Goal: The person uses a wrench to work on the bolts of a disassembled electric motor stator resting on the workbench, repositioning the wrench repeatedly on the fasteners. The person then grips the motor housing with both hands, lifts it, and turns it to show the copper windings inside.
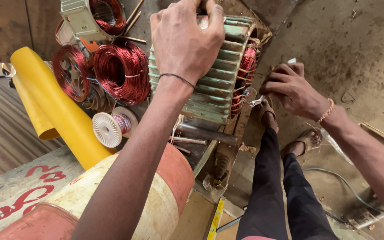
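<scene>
A green finned motor stator [218, 84] lies on its side on a cluttered bench, red copper windings [245, 71] showing at its open right end. My left hand [185, 38] rests on top of the housing, fingers curled over its far edge. My right hand [290, 86] is at the winding end, pinching a small white and metallic piece [258, 100] close to the coils.
Loose red copper wire coils [121, 71] and another stator [94, 18] lie at the back left. A white spool [110, 129], a yellow rolled sheet [54, 106] and an orange and cream drum [156, 200] sit nearer. My sandalled feet [298, 142] stand on the concrete floor.
</scene>
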